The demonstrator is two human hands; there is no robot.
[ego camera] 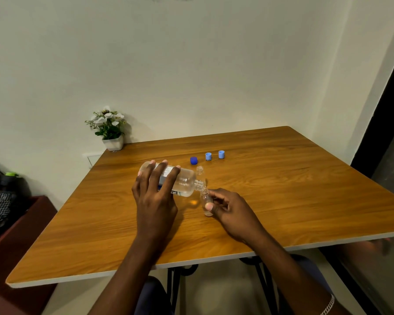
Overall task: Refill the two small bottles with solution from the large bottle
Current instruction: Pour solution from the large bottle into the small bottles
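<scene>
Pouring is being done over the wooden table (282, 201). The large bottle (182, 183) is gripped around its middle by the left hand (155, 196) and is tipped onto its side, so that the solution can run out of its open mouth. The first small bottle (206, 201) is pinched by the thumb and fingers of the right hand (230, 208) and is leaned a little, with its mouth set right under the big mouth so that nothing is spilled. A little liquid seems to be gathered at its bottom, so the filling is judged as only begun. The second small bottle (200, 171) is left standing open just behind, ready for its turn. The dark blue cap (193, 160), a light blue cap (208, 156) and a second light blue cap (221, 154) are lined up farther back, kept out of the way.
</scene>
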